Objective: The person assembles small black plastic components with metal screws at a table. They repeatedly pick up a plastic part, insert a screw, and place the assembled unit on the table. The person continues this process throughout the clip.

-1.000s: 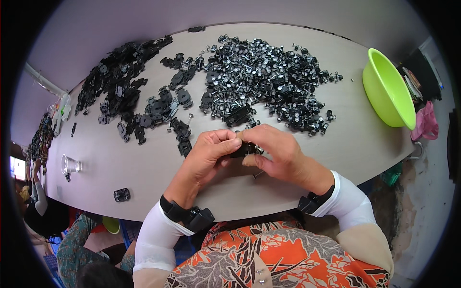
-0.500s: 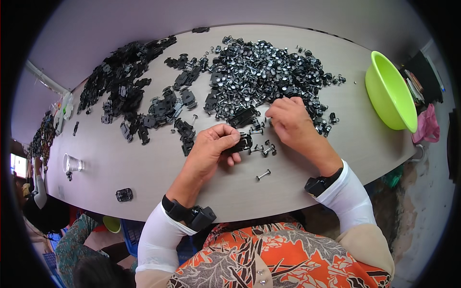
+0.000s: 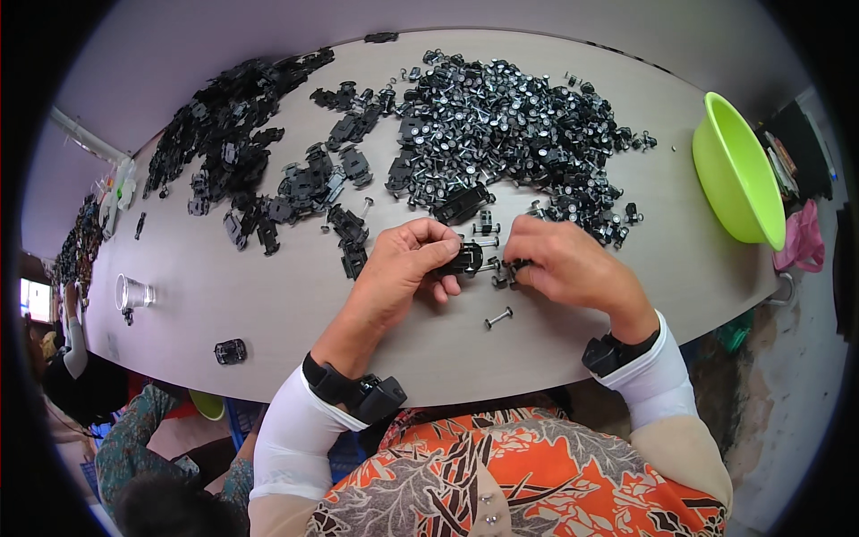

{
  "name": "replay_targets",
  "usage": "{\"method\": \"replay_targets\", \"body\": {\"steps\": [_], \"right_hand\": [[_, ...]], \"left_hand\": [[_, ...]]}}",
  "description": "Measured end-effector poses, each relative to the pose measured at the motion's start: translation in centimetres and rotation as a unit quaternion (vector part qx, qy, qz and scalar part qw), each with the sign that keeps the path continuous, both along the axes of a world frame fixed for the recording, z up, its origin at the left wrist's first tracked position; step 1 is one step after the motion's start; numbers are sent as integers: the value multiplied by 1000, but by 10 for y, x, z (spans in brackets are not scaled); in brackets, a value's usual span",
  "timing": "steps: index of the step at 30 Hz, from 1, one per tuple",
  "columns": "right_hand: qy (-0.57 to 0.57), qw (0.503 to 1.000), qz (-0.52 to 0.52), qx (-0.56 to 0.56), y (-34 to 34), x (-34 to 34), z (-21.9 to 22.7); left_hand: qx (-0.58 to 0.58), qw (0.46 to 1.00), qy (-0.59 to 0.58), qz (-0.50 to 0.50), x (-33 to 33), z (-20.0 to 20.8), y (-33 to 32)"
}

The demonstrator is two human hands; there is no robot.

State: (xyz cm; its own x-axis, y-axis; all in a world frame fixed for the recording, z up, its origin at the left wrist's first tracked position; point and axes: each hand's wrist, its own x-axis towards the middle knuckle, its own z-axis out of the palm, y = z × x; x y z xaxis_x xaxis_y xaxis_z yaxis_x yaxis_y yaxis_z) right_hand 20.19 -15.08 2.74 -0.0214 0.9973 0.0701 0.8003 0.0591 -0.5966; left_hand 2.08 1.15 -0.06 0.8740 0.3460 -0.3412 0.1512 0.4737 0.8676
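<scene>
Between the thumb and fingers of my left hand (image 3: 401,268) is a black toy car chassis (image 3: 468,259), held just above the table. Close to its right, my right hand (image 3: 573,261) is closed with its fingertips down on a wheel axle (image 3: 512,271), partly hidden by the fingers. Several axles lie around the fingertips, and a single loose axle (image 3: 498,318) rests nearer to me. Another black chassis (image 3: 463,204) lies beyond my hands, against the big pile of wheel axles (image 3: 510,125).
Black chassis pieces (image 3: 224,125) are heaped at the far left. A lime-green basin (image 3: 743,179) stands tilted at the right edge. On the left are a clear cup (image 3: 134,294) and a black car-shaped piece (image 3: 230,352). Another person (image 3: 143,447) sits at lower left.
My right hand has come down and toward me from the edge of the axle pile to the loose axles beside the chassis. My left hand still holds the chassis.
</scene>
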Motion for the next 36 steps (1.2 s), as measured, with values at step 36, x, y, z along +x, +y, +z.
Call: {"method": "replay_targets", "body": {"steps": [36], "right_hand": [[211,967,91,106,7,-33,-21]], "left_hand": [[39,999,-18,15,1,-3,7]]}}
